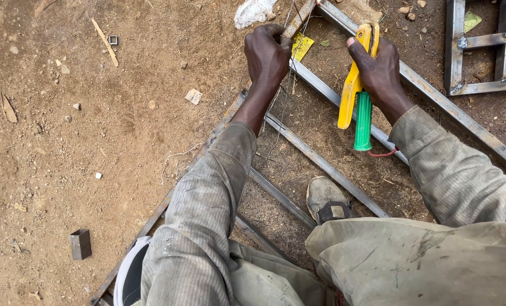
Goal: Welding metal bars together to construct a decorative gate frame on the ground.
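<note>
Yellow label (302,45) (crumpled) between hands, beside frame (321,161)

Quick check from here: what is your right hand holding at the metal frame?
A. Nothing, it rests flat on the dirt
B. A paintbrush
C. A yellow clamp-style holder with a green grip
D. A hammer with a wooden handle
C: the right hand wraps a yellow clamp-style holder with a green grip over a bar of the metal frame, while the left hand grips the frame's edge.
</note>
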